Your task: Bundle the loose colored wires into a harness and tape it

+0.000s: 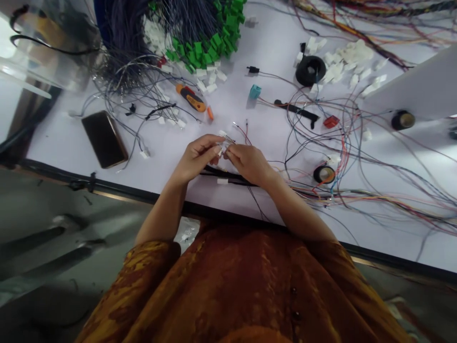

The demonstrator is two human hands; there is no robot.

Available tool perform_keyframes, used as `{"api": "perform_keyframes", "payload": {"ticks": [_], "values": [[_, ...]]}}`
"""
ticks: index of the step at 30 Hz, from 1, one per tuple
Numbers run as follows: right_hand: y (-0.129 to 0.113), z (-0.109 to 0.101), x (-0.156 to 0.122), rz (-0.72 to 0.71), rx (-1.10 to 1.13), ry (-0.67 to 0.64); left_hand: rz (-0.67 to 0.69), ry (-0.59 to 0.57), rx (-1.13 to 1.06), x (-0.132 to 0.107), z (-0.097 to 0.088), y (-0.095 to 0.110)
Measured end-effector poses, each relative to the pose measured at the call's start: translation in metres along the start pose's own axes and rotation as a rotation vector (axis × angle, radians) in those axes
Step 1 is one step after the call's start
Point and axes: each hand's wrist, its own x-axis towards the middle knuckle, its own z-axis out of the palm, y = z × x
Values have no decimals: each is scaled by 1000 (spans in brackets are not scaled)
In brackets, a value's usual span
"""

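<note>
My left hand (198,158) and my right hand (250,164) meet above the white table, their fingertips pinching a small white plastic wire connector (223,148). Thin wires run out of it, and my fingers partly hide it. Just below my hands lies a black cable bundle (228,177), with a loose white connector (222,181) beside it. Neither rests in my grip. An orange-and-black screwdriver (191,97) lies up and to the left of my hands.
A dark smartphone (104,139) lies on the white table (271,43) at left. Wire bundles with green connectors (207,47) stand at the back. Tangled coloured wires (357,181) spread right, among tape rolls (310,70) and white connectors (352,59). The table's black front edge (107,186) runs before me.
</note>
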Motion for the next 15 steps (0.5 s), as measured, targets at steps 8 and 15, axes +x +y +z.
{"api": "perform_keyframes", "payload": {"ticks": [8,15], "values": [[5,-4,-2,-3,152,17,-20,-30,-31,-5,2,-4],[14,5,-14,-187,250,205,-162,-21,-358,-1,14,-11]]}}
